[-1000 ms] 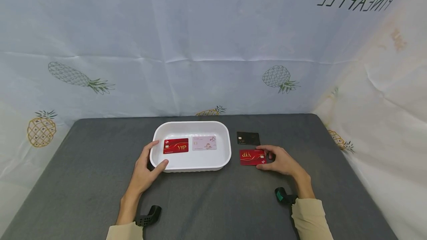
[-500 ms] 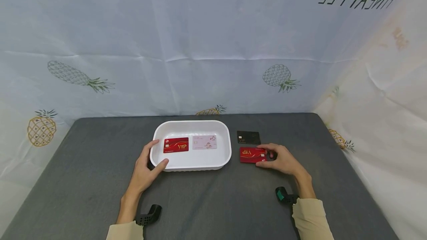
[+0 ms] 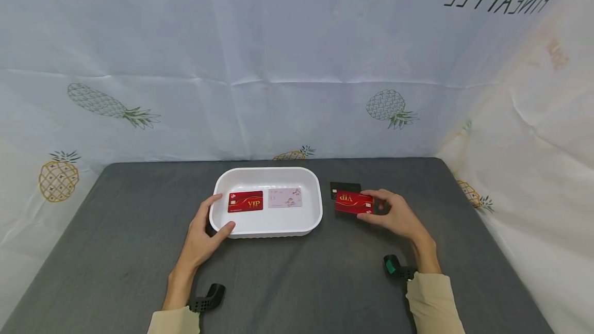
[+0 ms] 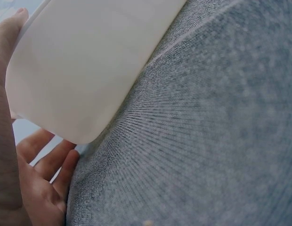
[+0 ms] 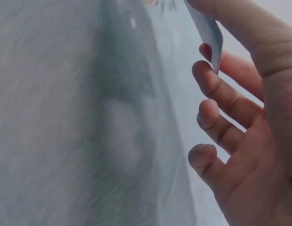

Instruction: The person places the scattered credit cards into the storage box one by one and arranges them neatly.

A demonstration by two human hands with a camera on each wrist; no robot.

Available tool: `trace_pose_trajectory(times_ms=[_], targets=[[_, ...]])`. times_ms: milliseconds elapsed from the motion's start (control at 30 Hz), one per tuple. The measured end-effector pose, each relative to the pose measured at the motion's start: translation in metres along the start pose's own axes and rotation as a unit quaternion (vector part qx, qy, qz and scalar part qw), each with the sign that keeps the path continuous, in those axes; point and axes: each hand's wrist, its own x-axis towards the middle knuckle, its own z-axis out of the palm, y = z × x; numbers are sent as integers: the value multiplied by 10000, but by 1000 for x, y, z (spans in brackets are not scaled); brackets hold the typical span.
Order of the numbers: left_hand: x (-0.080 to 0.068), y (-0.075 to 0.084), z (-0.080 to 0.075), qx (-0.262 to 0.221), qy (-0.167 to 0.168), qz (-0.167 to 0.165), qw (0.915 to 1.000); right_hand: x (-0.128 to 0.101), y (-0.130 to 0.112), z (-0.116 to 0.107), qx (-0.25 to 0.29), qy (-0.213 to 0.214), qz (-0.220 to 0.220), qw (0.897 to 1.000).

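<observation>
**Red card lifted beside the tray**

The right hand (image 3: 394, 215), just right of centre in the head view, pinches a red VIP card (image 3: 353, 202) by its right end between thumb and fingers; the card looks raised off the counter (image 3: 116, 251), tilted slightly. In the right wrist view the thumb sits on top of the card's edge (image 5: 208, 30) and the other fingers (image 5: 221, 92) curl loosely beneath it. That wrist is bent a little leftward, forearm running back to the lower right of the frame.

The step in hand looks like carrying this card across to the white tray (image 3: 311, 220) just to its left. As I judge it, the next move calls for a short leftward travel over the rim and a flat release onto bare tray floor.

The left hand (image 3: 206, 231) holds the tray's near-left corner, thumb along the front wall and fingers round the side; the left wrist view shows the fingers (image 4: 47, 162) under that corner.

Inside the tray lie another red card (image 3: 245, 202) and a pale pink card (image 3: 285, 198), side by side. A black card (image 3: 344, 187) lies on the counter, partly hidden behind the lifted one.
</observation>
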Motion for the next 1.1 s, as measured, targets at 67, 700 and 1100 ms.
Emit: trace_pose_trajectory(times_ms=[67, 700, 1100], targets=[[0, 0, 0, -16, 1, 1, 10000, 3, -6, -2, -16, 58, -44, 10000], [0, 0, 1, -135, -7, 93, 9999, 36, -71, 14, 494, -21, -576, 9971], [0, -1, 0, -78, -6, 46, 10000, 57, -107, 44, 718, -432, -1008, 9914]])
